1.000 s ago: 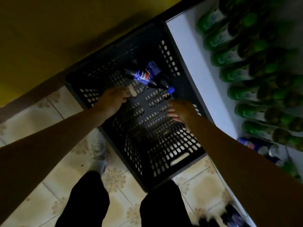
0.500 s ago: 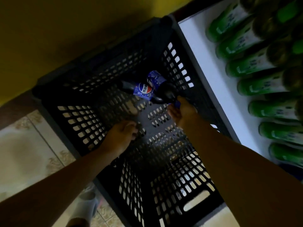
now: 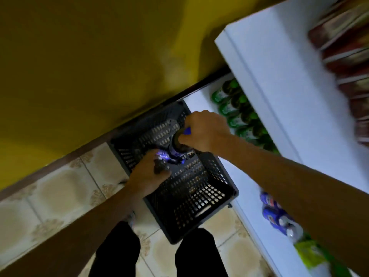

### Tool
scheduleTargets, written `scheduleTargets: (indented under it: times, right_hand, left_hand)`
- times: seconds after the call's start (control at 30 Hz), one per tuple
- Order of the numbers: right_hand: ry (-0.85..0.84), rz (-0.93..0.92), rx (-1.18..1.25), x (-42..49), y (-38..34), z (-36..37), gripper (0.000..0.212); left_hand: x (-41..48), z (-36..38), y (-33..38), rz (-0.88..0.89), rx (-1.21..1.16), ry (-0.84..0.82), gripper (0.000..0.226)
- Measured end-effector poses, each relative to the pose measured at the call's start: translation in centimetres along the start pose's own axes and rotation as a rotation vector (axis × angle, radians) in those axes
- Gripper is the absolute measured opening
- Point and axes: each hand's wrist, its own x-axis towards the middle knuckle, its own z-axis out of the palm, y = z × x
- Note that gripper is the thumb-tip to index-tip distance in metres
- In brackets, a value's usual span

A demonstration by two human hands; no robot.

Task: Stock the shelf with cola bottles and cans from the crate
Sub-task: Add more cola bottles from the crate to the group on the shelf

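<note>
A black perforated plastic crate [image 3: 201, 204] stands on the tiled floor against the white shelf [image 3: 247, 198]. My right hand [image 3: 207, 130] grips a dark cola bottle [image 3: 177, 144] by its neck, blue cap showing, lifted above the crate. My left hand [image 3: 149, 172] is closed on a second, smaller cola bottle [image 3: 161, 162] with a blue label, just below the first. Several blue cola bottles and cans [image 3: 273, 212] lie on the lower shelf under my right forearm.
Green bottles [image 3: 239, 116] fill the lower shelf's far end. An upper white shelf board [image 3: 279, 92] overhangs them, with reddish packets [image 3: 347, 52] on it. A yellow wall [image 3: 89, 66] lies ahead. My dark-trousered legs [image 3: 119, 252] stand by the crate's near corner.
Both hands closed on the two bottles lying at the crate's far end and lifted them. The view pulled back and up, bringing the upper shelf into sight.
</note>
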Motion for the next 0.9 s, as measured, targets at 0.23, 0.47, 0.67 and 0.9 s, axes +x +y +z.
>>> scheduleTargets:
  times: [0.23, 0.47, 0.67, 0.9]
  right_hand:
    - [-0.144, -0.030, 0.273, -16.3, -7.0, -19.9, 0.030]
    - [0.170, 0.087, 0.445, -26.5, -8.4, -28.7, 0.040]
    - [0.606, 0.126, 0.922, -33.2, -6.7, -27.3, 0.036]
    - [0.741, -0.050, 1.427, -38.9, -4.4, -22.9, 0.060]
  left_hand:
    - [-15.6, -3.6, 9.2, 0.418, 0.147, 0.059, 0.098]
    - [-24.8, -4.8, 15.3, 0.564, -0.059, -0.109, 0.056]
    - [-29.3, -7.2, 22.0, 0.692, -0.126, -0.493, 0.046]
    - [-34.2, -7.4, 29.7, 0.703, -0.073, -0.980, 0.045]
